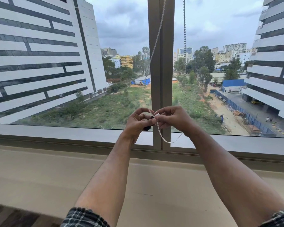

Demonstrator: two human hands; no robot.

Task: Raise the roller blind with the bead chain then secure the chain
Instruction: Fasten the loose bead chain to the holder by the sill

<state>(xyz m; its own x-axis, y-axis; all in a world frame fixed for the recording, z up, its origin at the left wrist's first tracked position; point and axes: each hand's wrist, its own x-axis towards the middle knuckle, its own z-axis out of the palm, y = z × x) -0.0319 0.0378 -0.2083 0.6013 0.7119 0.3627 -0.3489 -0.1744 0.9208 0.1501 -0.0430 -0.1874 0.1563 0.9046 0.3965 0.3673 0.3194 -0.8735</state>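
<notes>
A white bead chain (156, 38) comes down from the top of the window along the central mullion (161, 63) to my hands, and its slack loop (168, 141) hangs below them. My left hand (138, 123) pinches the chain against a small dark object. My right hand (173, 119) holds the chain too, with a small white piece (157, 114) between its fingertips. Both hands meet in front of the mullion, just above the window's lower frame. The roller blind itself is out of view; the glass is uncovered.
A second, darker bead chain (184, 30) hangs right of the mullion. A wide beige sill (56, 174) runs below the window frame. Buildings, trees and a grassy lot lie outside. Plaid sleeve cuffs (84, 217) show at the bottom edge.
</notes>
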